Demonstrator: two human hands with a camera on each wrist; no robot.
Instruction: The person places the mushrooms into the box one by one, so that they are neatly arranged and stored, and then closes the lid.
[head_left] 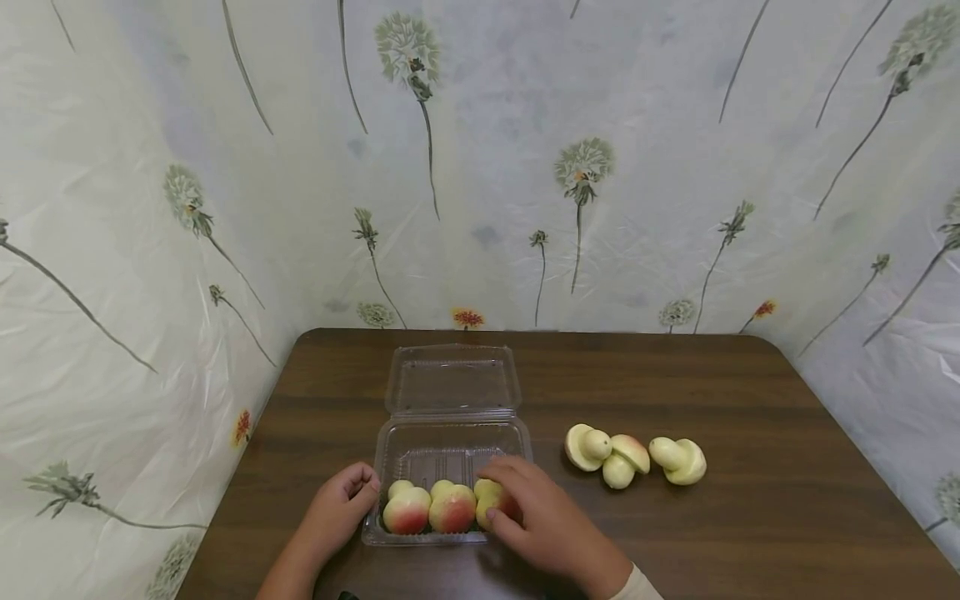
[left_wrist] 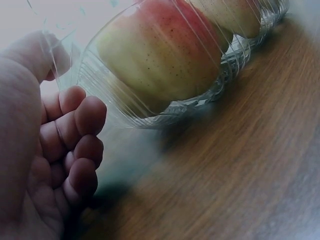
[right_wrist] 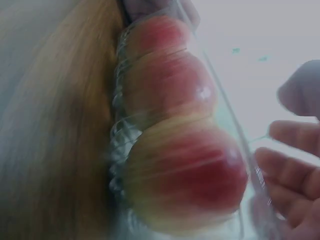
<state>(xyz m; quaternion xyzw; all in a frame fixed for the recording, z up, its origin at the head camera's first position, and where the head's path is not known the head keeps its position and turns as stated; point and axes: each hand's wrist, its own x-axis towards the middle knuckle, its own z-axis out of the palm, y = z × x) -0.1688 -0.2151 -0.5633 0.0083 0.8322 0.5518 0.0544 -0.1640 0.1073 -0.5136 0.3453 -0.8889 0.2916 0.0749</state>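
Observation:
A clear plastic clamshell box (head_left: 420, 454) lies unfolded on the table, its lid (head_left: 453, 387) tipped back to the far side. Three peach-like fruits (head_left: 453, 508), yellow-green with a red blush, sit in a row along the box's near side. At the left wall my left hand (head_left: 341, 510) pinches the plastic; the left wrist view shows the thumb behind it and curled fingers outside. My right hand (head_left: 536, 521) is over the right end of the row, partly covering the rightmost fruit (right_wrist: 187, 175). In the right wrist view its fingers are parted, apart from that fruit.
Right of the box, three pale yellow lobed pieces lie on the brown wooden table (head_left: 750, 517): a left one (head_left: 583, 447), a middle one (head_left: 626, 461) with some red, and a right one (head_left: 681, 460). A dandelion-patterned sheet (head_left: 480, 167) hangs behind and at both sides.

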